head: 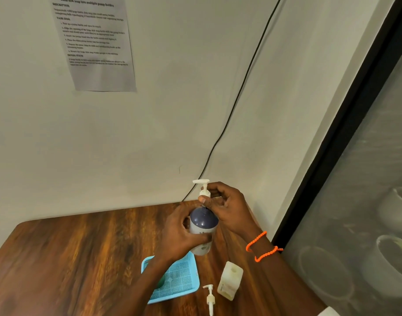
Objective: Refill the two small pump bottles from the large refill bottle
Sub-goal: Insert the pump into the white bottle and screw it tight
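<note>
Twisting the pump head [203,190] with the right hand [227,206], left hand [184,233] gripping the dark-capped bottle [202,226]; below them, second bottle [230,280] open, loose pump [209,297] waiting.

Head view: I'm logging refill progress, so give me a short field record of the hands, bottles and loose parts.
left hand: grips the pump bottle body, held above the table
right hand: fingers pinch the pump head at the bottle's neck
second pump head: lies loose on the table
refill bottle: open, beside the blue tray
second pump bottle: cannot tell
</note>
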